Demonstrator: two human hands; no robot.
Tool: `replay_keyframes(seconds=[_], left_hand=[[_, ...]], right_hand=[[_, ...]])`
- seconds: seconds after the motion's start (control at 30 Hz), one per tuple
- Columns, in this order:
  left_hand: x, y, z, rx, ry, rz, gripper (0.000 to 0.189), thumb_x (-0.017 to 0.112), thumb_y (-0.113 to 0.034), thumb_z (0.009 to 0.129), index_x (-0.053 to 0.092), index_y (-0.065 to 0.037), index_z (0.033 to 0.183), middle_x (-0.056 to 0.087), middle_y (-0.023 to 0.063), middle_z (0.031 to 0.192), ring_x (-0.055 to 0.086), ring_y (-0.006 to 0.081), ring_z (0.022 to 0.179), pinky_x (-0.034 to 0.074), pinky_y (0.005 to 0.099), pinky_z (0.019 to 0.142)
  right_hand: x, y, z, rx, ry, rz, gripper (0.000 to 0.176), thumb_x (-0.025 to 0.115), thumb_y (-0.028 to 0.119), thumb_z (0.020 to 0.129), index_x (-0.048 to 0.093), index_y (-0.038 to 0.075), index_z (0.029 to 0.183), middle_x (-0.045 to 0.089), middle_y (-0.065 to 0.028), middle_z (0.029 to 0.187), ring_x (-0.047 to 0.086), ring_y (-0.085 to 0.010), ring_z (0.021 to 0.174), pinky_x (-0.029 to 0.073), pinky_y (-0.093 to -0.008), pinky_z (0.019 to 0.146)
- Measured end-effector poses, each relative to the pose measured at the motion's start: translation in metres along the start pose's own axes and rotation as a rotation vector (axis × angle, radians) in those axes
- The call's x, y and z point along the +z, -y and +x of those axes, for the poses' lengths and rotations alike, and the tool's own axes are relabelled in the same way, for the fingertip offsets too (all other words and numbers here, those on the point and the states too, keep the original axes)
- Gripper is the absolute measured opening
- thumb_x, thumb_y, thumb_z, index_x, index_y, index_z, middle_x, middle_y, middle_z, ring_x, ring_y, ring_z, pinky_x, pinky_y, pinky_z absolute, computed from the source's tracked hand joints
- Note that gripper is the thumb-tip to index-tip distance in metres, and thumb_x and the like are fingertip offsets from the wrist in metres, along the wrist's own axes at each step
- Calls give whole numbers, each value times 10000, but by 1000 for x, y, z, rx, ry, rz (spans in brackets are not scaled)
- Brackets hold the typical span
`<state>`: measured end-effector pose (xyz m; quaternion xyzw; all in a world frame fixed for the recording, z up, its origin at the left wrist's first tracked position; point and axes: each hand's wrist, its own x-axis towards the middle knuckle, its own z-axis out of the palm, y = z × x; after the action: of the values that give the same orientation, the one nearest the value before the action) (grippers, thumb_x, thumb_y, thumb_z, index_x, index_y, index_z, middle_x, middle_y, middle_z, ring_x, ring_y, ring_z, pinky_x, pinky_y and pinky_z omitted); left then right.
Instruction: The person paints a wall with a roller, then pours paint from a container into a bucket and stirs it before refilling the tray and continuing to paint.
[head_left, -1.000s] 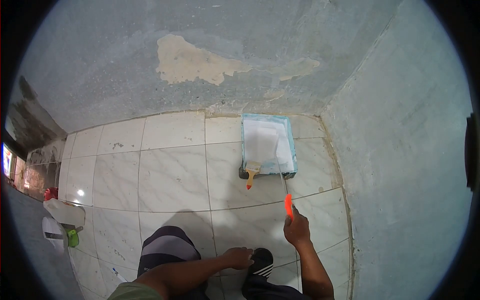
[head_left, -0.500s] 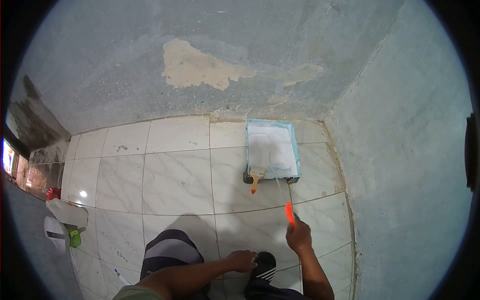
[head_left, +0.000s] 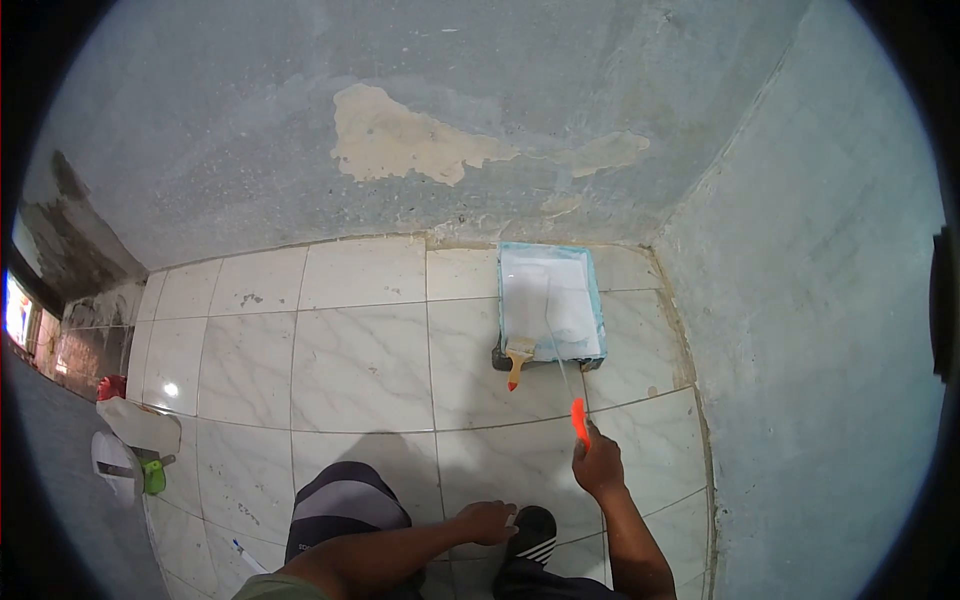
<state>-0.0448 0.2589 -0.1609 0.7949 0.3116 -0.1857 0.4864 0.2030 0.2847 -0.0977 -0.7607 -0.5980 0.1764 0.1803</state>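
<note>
A paint roller is in my right hand, whose fingers are wrapped round its orange handle. Its thin wire frame reaches into a blue-edged paint tray of white paint. The white roller head blends into the paint near the far end. Across the tray's near edge lies a flat paintbrush, its wooden handle tipped red and pointing towards me. My left hand is closed beside my black shoe; whatever its fingers hold, if anything, I cannot make out.
Grey walls with a peeled beige patch meet in a corner beyond the tray. The floor is pale tile. At the left stand a whitish container and a green-handled tool. A thin white-and-blue object lies lower left.
The roller's wire frame has slid further up the tray, away from me, with my right hand moving slightly forward. The view has shifted a little. My left hand stays by the shoe.
</note>
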Motion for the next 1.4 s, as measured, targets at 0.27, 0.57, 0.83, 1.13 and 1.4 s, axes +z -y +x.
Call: replay_keyframes(seconds=[0.27, 0.57, 0.83, 1.13, 1.4], left_hand=[[-3, 5, -3, -10, -7, 6, 544, 537, -407, 923, 496, -55, 1336, 571, 210, 1294, 558, 377, 1191, 446, 475, 1015], [-6, 3, -5, 2, 8, -2, 547, 547, -409, 924, 494, -61, 1342, 566, 210, 1290, 553, 385, 1192, 444, 484, 1013], [-2, 9, -5, 35, -25, -4, 537, 542, -433, 925, 506, -55, 1305, 580, 225, 1256, 579, 392, 1157, 470, 502, 972], [-6, 4, -7, 48, -24, -10, 517, 537, -418, 930, 508, -46, 1289, 587, 232, 1235, 580, 397, 1148, 471, 506, 965], [-6, 10, -11, 29, -46, -11, 530, 541, -424, 924, 504, -60, 1308, 576, 229, 1258, 581, 395, 1147, 470, 497, 972]], right_hand=[[-23, -5, 0, 128, -42, -76, 447, 564, 129, 884, 533, -64, 1286, 662, -290, 858, 648, -445, 817, 510, -516, 768], [-7, 2, -10, -36, -61, -42, 466, 567, 111, 874, 526, -52, 1308, 669, -283, 888, 653, -440, 820, 517, -507, 765], [-3, -4, 11, 168, -12, -100, 447, 572, 101, 871, 547, -51, 1292, 665, -293, 904, 649, -450, 831, 514, -512, 771], [-17, 8, -1, 165, 127, 24, 446, 605, 139, 870, 500, 12, 1284, 667, -287, 950, 658, -443, 800, 533, -499, 738], [24, -29, 20, 608, 372, 1096, 566, 576, 171, 921, 373, 102, 1445, 635, -111, 936, 569, -175, 533, 473, -286, 453]])
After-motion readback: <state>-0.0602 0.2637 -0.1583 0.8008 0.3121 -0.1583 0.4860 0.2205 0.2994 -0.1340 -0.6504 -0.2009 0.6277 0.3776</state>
